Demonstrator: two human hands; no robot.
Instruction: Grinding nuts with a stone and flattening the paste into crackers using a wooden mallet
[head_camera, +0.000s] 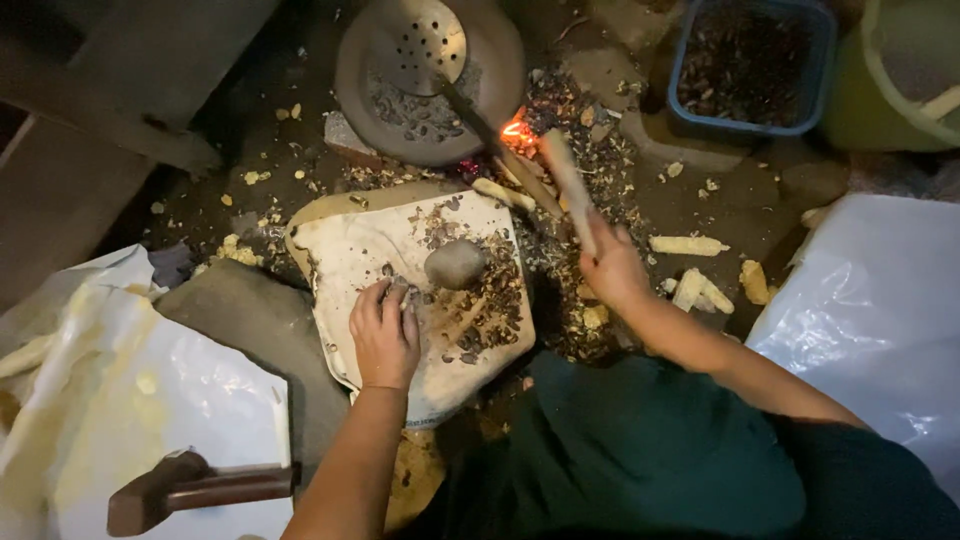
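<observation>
Head view: right hand (612, 268) grips stick (566, 180).

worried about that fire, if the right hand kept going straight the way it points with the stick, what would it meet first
Probably the glowing embers. The right hand holds a stick angled up and left, its tip right beside them. Beyond lies the round pan with its perforated ladle. Depth is hard to judge.

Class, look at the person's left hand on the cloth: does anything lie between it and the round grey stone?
Nothing solid does. The left hand rests on the pale cloth, the round grey stone just beyond its fingertips; only scattered dark shell bits lie around there.
</observation>
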